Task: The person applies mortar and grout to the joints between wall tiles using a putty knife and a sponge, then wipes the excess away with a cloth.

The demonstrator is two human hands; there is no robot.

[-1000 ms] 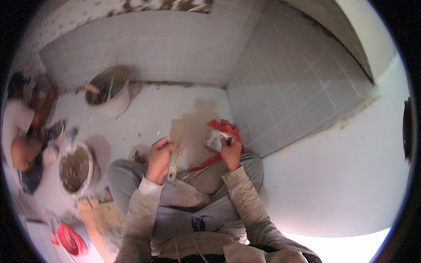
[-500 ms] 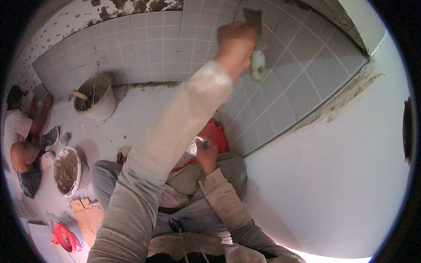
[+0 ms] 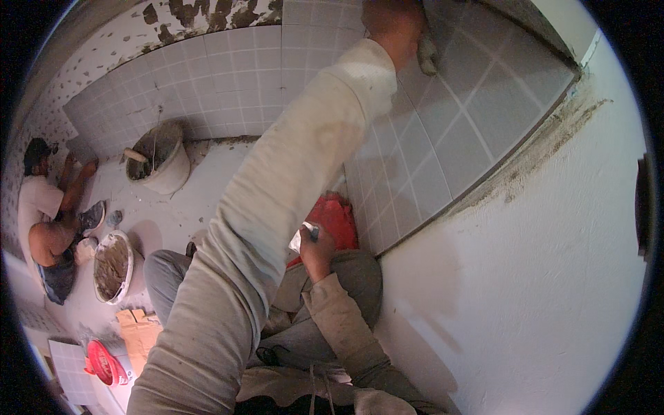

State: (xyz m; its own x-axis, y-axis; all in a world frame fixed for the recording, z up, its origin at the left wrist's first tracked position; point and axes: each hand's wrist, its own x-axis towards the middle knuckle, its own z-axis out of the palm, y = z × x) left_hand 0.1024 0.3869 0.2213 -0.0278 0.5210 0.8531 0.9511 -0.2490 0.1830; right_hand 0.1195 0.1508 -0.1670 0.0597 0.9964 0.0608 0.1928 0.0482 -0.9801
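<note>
My left hand [image 3: 395, 28] reaches high to the grey tiled wall [image 3: 422, 149] near the top of the view, its fingers partly hidden. A pale, grimy rag-like bundle [image 3: 427, 55] sticks out from beside it against the tiles. Low over my lap, my right hand [image 3: 318, 256] is closed around the dark handle of a small trowel-like tool [image 3: 301, 238]. The tool's bright silvery face shows just left of the fingers. Behind that hand lies something red [image 3: 335, 220], like a bag, by the wall's foot.
A large bucket of mortar [image 3: 169, 169] with a wooden-handled tool stands by the back wall. Left of me are a smaller mortar bucket [image 3: 113, 266], cardboard [image 3: 140, 337] and a red basin [image 3: 104, 363]. Another person [image 3: 52, 221] crouches at the far left. A white wall [image 3: 526, 297] rises on my right.
My left hand has moved up and slightly right along the tiles, with the rag-like bundle. The right hand has shifted slightly left and down, still gripping the tool.
</note>
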